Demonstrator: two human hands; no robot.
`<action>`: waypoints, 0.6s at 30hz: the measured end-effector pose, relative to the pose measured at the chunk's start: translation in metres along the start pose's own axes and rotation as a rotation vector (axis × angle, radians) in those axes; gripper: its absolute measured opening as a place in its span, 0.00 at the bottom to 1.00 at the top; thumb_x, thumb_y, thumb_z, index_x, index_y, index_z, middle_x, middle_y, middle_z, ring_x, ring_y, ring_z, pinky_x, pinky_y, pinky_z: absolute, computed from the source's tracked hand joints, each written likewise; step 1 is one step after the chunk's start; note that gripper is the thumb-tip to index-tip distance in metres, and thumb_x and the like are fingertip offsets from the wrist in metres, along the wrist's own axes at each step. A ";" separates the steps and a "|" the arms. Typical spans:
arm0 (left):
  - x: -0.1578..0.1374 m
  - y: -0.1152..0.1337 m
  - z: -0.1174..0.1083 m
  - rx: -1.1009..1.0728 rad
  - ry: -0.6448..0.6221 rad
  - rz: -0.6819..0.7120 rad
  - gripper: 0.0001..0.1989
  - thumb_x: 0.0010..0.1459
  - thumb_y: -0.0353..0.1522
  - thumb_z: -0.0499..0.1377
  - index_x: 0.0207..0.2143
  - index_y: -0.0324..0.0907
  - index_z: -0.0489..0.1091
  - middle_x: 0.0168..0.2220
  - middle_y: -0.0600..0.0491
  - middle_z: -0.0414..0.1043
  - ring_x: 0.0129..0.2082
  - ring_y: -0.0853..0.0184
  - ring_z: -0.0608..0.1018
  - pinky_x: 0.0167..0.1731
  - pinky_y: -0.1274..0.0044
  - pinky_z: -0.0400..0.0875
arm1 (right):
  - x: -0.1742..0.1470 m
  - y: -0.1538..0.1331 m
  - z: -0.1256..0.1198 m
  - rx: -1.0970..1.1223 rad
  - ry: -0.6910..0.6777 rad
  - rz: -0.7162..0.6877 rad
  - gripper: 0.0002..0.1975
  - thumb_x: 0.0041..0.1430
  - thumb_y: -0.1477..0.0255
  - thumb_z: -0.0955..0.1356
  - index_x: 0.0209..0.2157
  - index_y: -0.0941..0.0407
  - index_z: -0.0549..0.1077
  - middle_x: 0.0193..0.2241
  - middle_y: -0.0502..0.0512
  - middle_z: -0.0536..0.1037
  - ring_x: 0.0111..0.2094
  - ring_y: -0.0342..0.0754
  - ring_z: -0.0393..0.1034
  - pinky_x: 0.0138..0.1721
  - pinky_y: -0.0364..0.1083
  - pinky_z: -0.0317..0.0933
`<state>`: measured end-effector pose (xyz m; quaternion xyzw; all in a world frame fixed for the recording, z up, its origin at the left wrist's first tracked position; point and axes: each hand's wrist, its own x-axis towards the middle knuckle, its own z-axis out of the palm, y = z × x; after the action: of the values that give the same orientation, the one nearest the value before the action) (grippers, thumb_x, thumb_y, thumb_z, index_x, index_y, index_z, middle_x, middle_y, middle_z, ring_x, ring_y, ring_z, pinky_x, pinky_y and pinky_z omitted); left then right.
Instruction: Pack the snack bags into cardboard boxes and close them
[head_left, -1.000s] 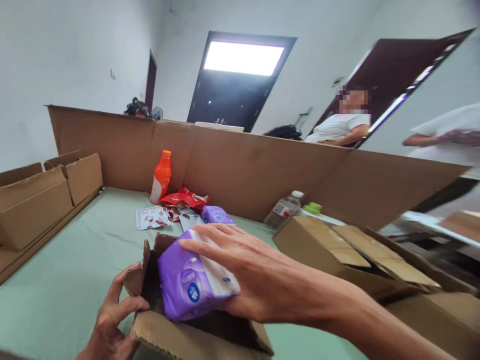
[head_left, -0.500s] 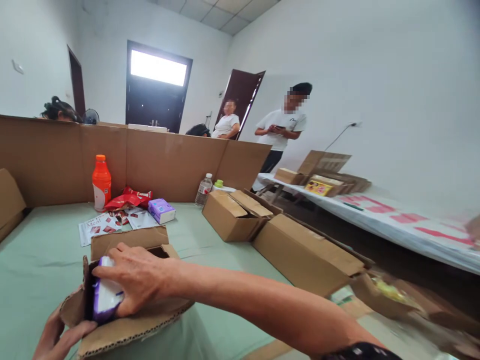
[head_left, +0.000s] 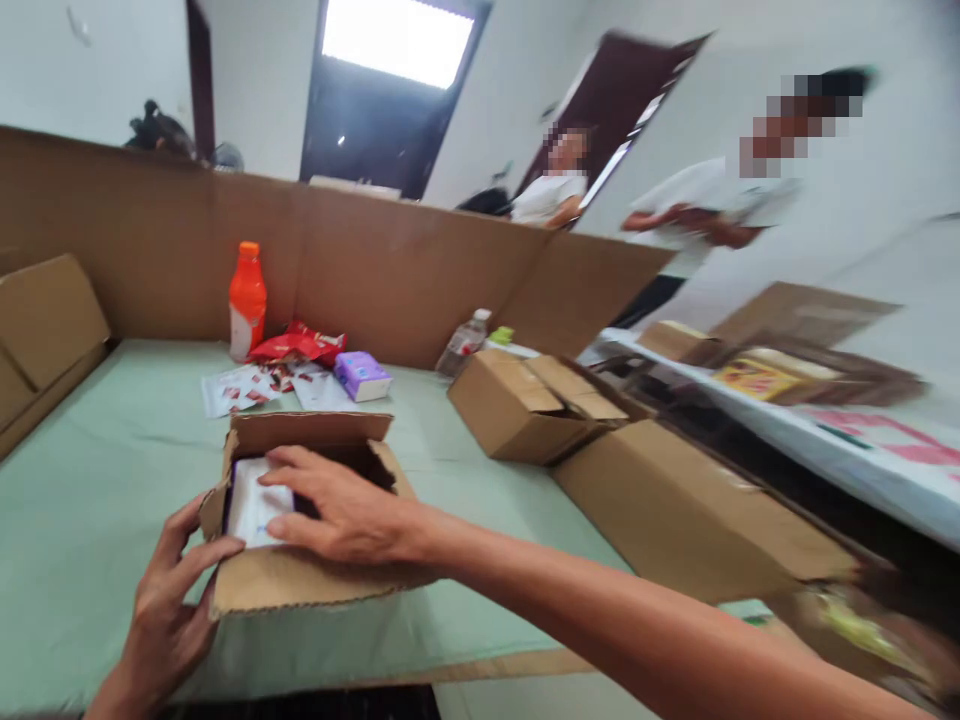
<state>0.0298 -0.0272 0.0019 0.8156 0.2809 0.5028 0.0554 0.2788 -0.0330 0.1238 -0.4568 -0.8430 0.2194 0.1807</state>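
An open cardboard box (head_left: pixel 322 582) stands on the green cloth with its flaps up and outward. My left hand (head_left: pixel 171 595) grips its left side, thumb over the front left corner and fingers around the outside. Inside, at the left end, lies a white and purple tissue pack (head_left: pixel 251 505). Over it reaches my right hand (head_left: pixel 345 510), fingers stretched apart, their tips resting on the pack's top. Dark space shows in the box to the right of the pack; its bottom is partly hidden by my hand.
Behind the box are a purple tissue pack (head_left: pixel 362 376), a red snack bag (head_left: pixel 300 343), printed packets (head_left: pixel 238 390) and an orange bottle (head_left: pixel 247 300). A clear bottle (head_left: pixel 463 345) and closed cartons (head_left: pixel 517 405) stand to the right. A cardboard wall (head_left: pixel 360 250) runs behind; people are beyond it.
The tissue pack sits lower and flatter in the box. My right hand has loosened from around it, fingers now spread on top. The camera view has turned and tipped downward.
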 end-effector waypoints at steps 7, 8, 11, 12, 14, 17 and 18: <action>-0.002 0.014 0.006 -0.093 0.005 -0.074 0.14 0.71 0.27 0.55 0.52 0.48 0.76 0.67 0.44 0.64 0.66 0.58 0.73 0.58 0.69 0.76 | 0.004 0.000 -0.011 0.013 -0.182 0.531 0.23 0.68 0.57 0.67 0.51 0.61 0.79 0.52 0.69 0.81 0.51 0.64 0.77 0.50 0.56 0.68; -0.003 0.014 0.006 -0.101 0.007 -0.069 0.14 0.71 0.27 0.55 0.53 0.48 0.75 0.68 0.44 0.63 0.67 0.57 0.71 0.59 0.68 0.76 | 0.008 -0.001 -0.010 0.058 -0.241 0.568 0.24 0.67 0.54 0.68 0.50 0.61 0.79 0.52 0.69 0.82 0.49 0.64 0.78 0.48 0.56 0.69; -0.003 0.013 0.008 -0.141 0.002 -0.044 0.14 0.73 0.27 0.54 0.55 0.47 0.73 0.70 0.43 0.59 0.69 0.58 0.70 0.60 0.68 0.76 | 0.019 -0.002 0.001 0.307 -0.303 0.638 0.21 0.64 0.59 0.71 0.51 0.60 0.78 0.52 0.65 0.83 0.49 0.60 0.78 0.49 0.53 0.69; -0.003 0.012 0.008 -0.154 -0.005 -0.034 0.14 0.73 0.27 0.53 0.55 0.47 0.73 0.71 0.43 0.59 0.68 0.58 0.70 0.60 0.69 0.76 | 0.021 -0.003 0.005 0.399 -0.291 0.645 0.19 0.64 0.63 0.72 0.52 0.59 0.78 0.52 0.63 0.84 0.50 0.59 0.78 0.50 0.53 0.69; -0.002 0.011 0.007 -0.166 -0.011 -0.020 0.14 0.73 0.26 0.53 0.55 0.47 0.72 0.71 0.43 0.59 0.69 0.58 0.70 0.59 0.69 0.77 | 0.023 -0.003 0.011 0.517 -0.255 0.633 0.17 0.63 0.68 0.71 0.53 0.57 0.78 0.51 0.60 0.84 0.49 0.57 0.78 0.51 0.53 0.70; -0.002 0.009 0.006 -0.154 -0.014 -0.017 0.15 0.73 0.26 0.52 0.56 0.47 0.72 0.72 0.45 0.58 0.70 0.60 0.69 0.61 0.71 0.75 | 0.023 -0.003 0.013 0.498 -0.250 0.619 0.17 0.62 0.68 0.72 0.52 0.57 0.78 0.50 0.60 0.84 0.49 0.59 0.79 0.50 0.54 0.70; -0.002 0.008 0.006 -0.149 -0.016 -0.019 0.16 0.73 0.25 0.52 0.56 0.47 0.72 0.72 0.46 0.57 0.70 0.61 0.68 0.62 0.73 0.74 | 0.024 -0.002 0.012 0.453 -0.249 0.615 0.19 0.62 0.67 0.72 0.53 0.58 0.78 0.52 0.62 0.84 0.50 0.60 0.78 0.52 0.55 0.70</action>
<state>0.0379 -0.0339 0.0003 0.8104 0.2501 0.5154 0.1231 0.2590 -0.0165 0.1176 -0.6062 -0.6126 0.4973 0.0993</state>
